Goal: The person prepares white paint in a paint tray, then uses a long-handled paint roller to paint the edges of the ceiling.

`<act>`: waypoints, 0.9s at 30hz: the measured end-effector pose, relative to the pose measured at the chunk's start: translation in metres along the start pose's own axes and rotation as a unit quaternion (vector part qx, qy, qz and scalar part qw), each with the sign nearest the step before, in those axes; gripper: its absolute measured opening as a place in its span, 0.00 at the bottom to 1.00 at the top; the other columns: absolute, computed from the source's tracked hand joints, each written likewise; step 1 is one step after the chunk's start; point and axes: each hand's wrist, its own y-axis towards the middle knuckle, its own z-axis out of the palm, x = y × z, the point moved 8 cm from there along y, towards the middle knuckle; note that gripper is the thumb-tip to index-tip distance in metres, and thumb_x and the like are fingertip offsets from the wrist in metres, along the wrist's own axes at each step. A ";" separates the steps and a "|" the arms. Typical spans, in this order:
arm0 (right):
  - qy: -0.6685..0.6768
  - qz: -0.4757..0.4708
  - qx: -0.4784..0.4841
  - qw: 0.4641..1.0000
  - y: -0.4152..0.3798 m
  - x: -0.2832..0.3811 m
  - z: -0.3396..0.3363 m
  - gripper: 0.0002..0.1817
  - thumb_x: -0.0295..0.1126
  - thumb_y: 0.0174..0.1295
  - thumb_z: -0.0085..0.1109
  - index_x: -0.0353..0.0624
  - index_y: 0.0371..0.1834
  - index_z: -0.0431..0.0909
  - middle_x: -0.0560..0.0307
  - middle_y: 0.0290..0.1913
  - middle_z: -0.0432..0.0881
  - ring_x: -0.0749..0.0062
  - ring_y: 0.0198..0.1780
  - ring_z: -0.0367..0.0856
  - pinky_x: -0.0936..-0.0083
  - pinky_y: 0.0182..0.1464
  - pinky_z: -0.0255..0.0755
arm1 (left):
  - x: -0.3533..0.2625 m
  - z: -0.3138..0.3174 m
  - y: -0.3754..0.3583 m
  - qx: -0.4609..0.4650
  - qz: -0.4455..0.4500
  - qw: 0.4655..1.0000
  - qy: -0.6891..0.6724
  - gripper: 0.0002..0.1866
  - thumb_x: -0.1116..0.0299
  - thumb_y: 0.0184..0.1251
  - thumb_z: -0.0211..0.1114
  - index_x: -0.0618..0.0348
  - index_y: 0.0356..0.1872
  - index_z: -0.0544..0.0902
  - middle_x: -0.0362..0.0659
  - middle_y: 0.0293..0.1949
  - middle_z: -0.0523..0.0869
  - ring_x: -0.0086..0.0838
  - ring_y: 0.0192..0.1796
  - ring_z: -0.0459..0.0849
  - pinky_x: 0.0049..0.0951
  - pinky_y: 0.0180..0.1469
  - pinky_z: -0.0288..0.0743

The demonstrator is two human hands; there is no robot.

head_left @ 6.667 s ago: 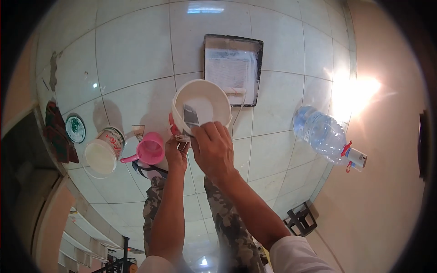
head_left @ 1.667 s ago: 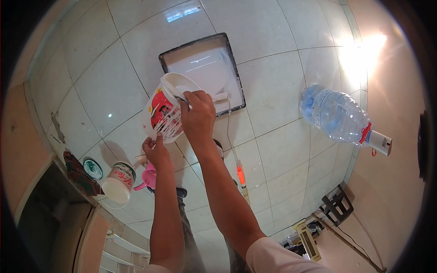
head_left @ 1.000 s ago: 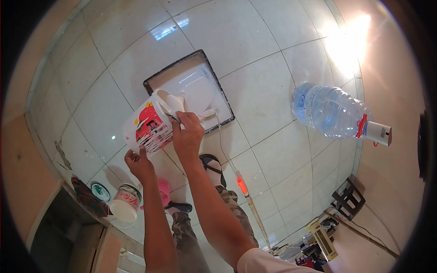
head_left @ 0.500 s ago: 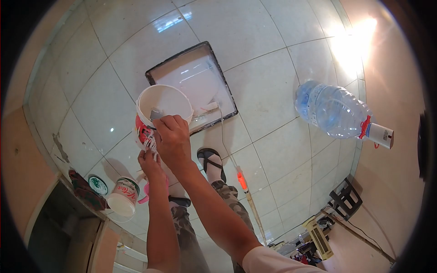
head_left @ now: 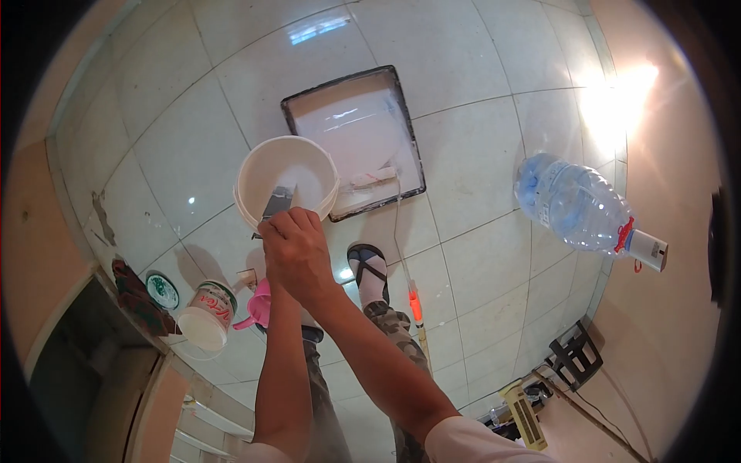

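Note:
My right hand [head_left: 297, 251] is closed around a grey flat-bladed scraper [head_left: 279, 199], whose blade reaches over the near rim into a white bucket [head_left: 245, 174]. White residue coats the bucket's inside. The bucket is tilted, its mouth facing up toward me. Under and behind my right hand, my left hand is hidden; only its forearm [head_left: 279, 363] shows. Beyond the bucket, a black-rimmed tray [head_left: 351, 127] holds white paint, with a white roller [head_left: 373, 177] lying in its near part.
A large clear bottle [head_left: 575, 202] lies at the right. At lower left are a paint tub [head_left: 212, 309], a green-and-white lid [head_left: 162, 291], and a pink jug [head_left: 261, 305]. The roller's orange-marked pole [head_left: 416, 305] crosses the floor near my sandalled foot [head_left: 370, 270]. A black rack [head_left: 575, 355] stands lower right.
The scraper is now further over the bucket's mouth, with more blade showing. The bucket has turned so its red label is out of sight. My left hand has gone behind the right; the view has shifted.

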 end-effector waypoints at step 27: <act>-0.116 -0.141 0.238 0.954 -0.147 0.053 0.144 0.07 0.28 0.48 0.59 0.44 0.31 0.79 0.58 0.32 0.74 0.61 0.41 0.75 0.62 0.46 0.67 | 0.002 -0.218 -0.258 -0.048 -0.198 0.939 0.276 0.22 0.72 0.74 0.54 0.64 0.67 0.70 0.45 0.61 0.79 0.29 0.64 0.77 0.30 0.59 0.73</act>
